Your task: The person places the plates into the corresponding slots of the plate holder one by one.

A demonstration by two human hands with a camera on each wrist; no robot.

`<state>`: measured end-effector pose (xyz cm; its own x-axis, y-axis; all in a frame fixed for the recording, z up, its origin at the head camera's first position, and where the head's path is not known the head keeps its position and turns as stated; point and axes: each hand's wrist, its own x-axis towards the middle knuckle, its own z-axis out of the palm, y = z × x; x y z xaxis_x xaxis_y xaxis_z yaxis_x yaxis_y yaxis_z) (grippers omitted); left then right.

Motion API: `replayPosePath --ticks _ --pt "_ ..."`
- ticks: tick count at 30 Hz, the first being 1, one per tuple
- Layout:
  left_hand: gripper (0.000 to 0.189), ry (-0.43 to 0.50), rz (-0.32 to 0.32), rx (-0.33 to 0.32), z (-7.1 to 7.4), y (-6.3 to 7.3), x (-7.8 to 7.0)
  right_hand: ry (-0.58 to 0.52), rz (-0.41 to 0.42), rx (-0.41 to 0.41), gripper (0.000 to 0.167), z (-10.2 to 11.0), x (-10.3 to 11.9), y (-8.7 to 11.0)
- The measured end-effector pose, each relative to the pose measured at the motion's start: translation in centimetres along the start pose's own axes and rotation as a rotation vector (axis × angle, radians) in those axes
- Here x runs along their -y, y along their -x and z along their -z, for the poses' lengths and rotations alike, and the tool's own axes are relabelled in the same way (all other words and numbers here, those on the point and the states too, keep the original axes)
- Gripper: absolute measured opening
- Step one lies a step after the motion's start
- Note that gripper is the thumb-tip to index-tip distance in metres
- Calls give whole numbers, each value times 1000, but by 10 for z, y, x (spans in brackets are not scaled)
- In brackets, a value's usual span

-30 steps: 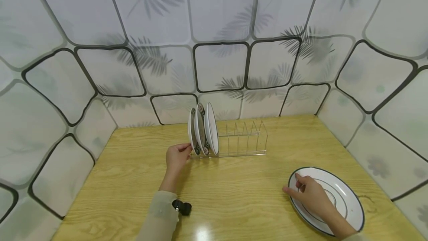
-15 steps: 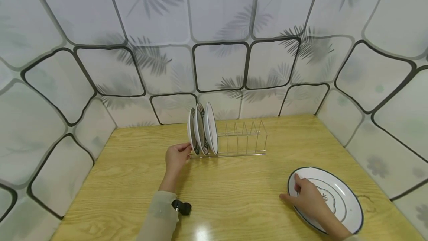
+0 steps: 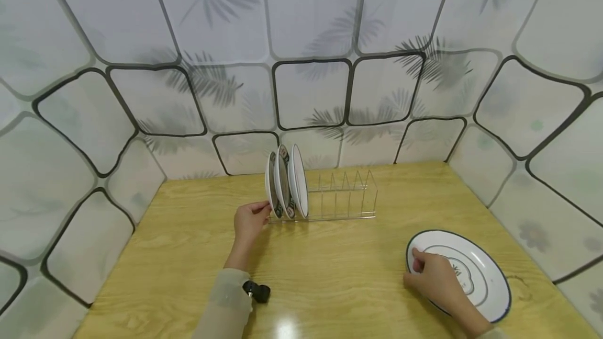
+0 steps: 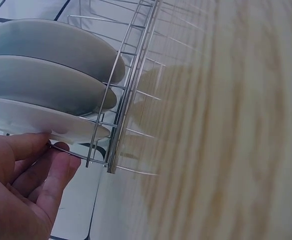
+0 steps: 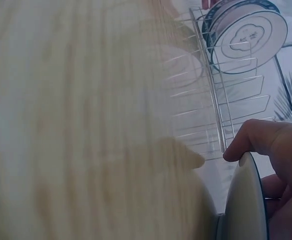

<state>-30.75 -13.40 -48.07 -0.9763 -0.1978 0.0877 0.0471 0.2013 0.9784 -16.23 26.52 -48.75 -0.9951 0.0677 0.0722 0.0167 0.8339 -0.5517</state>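
A wire dish rack [image 3: 341, 218] stands near the back wall. At its left end, my left hand [image 3: 248, 222] pinches the end wire between thumb and fingers, close beside the outermost plate [image 4: 35, 117]. Three plates stand upright in the left slots; the rightmost plate [image 3: 299, 184] is white, the others have dark patterned rims. To the right, my right hand [image 3: 435, 279] grips the left edge of a white plate [image 3: 487, 279] with a dark blue rim and a flower outline in its centre. In the right wrist view, the thumb lies at this plate's rim and the curled fingers are partly hidden behind it.
The wood-grain table [image 3: 325, 276] is bounded at the back and both sides by patterned walls [image 3: 311, 93]. Bare wire slots fill the right part of the rack. A small black device [image 3: 256, 292] sits at my left sleeve.
My right hand has closed its thumb and fingers on the plate's left edge, and the plate has shifted slightly away from me. My left hand and the rack have stayed put.
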Motion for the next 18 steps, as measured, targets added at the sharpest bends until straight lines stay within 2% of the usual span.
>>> replayPosePath --ticks 6,13,18 --pt "17 3 0 -1 0 0 -2 6 22 -26 57 1 1 -1" --pt "16 -10 0 -10 -1 0 -2 -54 50 -110 38 1 2 -2" --pt "16 -24 -5 -15 -1 -1 -1 -29 161 -233 28 -1 1 -5"
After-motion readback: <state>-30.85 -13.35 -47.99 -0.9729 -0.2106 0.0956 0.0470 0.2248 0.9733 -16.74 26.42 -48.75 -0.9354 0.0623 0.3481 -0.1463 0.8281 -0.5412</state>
